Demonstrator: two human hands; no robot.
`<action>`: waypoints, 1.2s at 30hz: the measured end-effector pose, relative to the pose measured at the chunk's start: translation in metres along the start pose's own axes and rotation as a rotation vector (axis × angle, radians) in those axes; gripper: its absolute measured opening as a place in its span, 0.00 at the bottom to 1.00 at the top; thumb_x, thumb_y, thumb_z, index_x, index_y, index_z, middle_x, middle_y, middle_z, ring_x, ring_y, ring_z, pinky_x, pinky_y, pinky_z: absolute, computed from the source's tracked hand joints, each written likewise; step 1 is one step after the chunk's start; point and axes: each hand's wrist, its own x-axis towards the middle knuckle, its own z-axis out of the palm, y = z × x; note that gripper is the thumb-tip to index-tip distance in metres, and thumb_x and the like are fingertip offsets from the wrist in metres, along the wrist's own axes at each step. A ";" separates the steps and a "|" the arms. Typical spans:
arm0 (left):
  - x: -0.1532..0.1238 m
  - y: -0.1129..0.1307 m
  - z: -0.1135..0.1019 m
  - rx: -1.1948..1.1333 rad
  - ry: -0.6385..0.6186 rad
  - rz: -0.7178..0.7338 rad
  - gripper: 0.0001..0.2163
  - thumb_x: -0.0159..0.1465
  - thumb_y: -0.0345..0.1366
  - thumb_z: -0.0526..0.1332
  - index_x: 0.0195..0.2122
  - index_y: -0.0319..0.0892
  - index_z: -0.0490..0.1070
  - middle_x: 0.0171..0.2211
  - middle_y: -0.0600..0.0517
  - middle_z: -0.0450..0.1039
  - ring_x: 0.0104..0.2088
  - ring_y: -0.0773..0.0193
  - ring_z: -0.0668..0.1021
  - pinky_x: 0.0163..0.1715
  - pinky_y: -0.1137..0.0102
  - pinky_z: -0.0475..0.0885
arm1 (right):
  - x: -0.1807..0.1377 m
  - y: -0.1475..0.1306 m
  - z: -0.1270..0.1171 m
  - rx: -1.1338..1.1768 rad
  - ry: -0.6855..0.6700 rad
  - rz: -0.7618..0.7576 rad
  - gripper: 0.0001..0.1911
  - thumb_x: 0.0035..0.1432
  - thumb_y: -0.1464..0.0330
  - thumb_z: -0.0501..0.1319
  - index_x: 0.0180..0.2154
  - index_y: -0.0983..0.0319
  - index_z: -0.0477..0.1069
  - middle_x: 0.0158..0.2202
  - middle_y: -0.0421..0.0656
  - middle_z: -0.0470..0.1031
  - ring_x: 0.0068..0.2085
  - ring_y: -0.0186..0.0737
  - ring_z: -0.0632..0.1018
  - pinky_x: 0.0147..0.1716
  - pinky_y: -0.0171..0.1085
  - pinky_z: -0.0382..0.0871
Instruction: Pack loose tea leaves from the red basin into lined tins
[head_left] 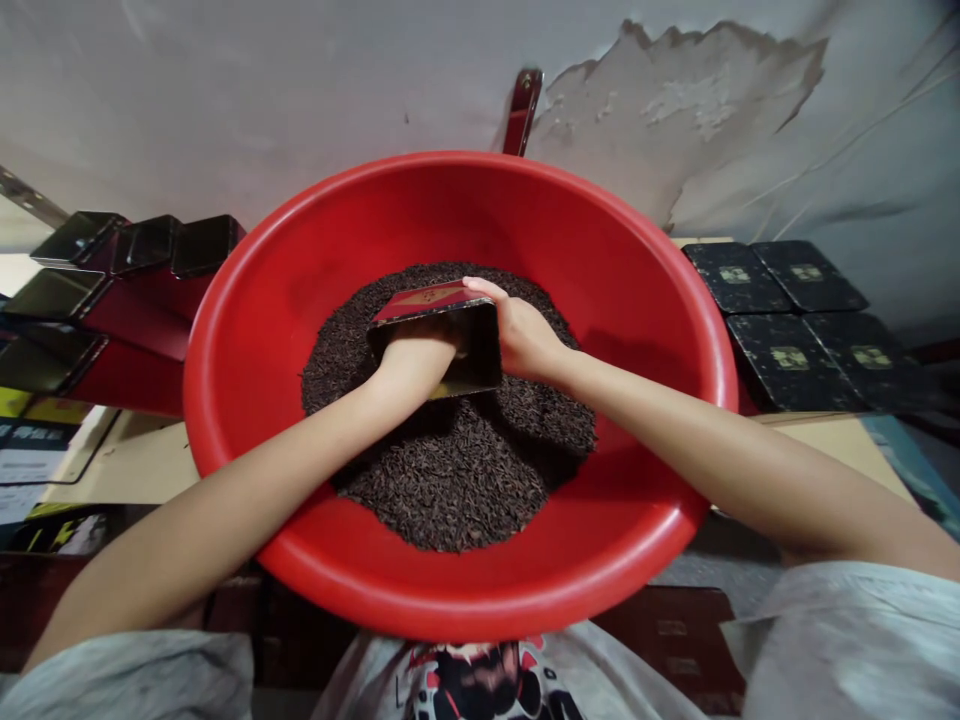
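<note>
A large red plastic basin (300,230) sits in front of me, holding a heap of dark loose tea leaves (465,470). A red rectangular tin (442,300) with a dark open mouth lies tilted on its side on the heap. My right hand (521,335) grips the tin's right side, fingers curled over its top edge. My left hand (411,358) reaches into the tin's open mouth. Its fingers are hidden inside.
Several open red tins (112,290) stand in rows to the left of the basin. Black lids with gold emblems (795,310) lie flat on the right. A red tin (523,110) stands behind the basin against the peeling wall. Papers lie at lower left.
</note>
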 end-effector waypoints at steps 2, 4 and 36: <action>-0.009 0.000 -0.006 -0.010 0.037 0.034 0.12 0.61 0.25 0.50 0.40 0.35 0.72 0.36 0.43 0.75 0.39 0.55 0.77 0.41 0.63 0.70 | -0.001 0.001 0.000 -0.054 -0.018 0.031 0.36 0.51 0.62 0.57 0.59 0.63 0.47 0.61 0.56 0.59 0.55 0.53 0.71 0.46 0.52 0.70; -0.019 0.000 -0.014 -0.064 0.120 0.058 0.09 0.59 0.28 0.52 0.36 0.37 0.72 0.34 0.44 0.74 0.37 0.54 0.76 0.38 0.62 0.70 | -0.004 0.004 0.003 -0.076 0.004 0.073 0.35 0.52 0.61 0.56 0.59 0.62 0.46 0.61 0.55 0.59 0.56 0.53 0.69 0.47 0.52 0.69; -0.014 -0.032 -0.003 -0.304 0.742 0.139 0.23 0.57 0.57 0.57 0.45 0.47 0.67 0.42 0.47 0.70 0.47 0.52 0.72 0.48 0.57 0.63 | 0.040 -0.040 -0.055 0.802 -0.032 0.328 0.19 0.60 0.57 0.55 0.26 0.64 0.72 0.27 0.40 0.74 0.32 0.32 0.74 0.35 0.34 0.70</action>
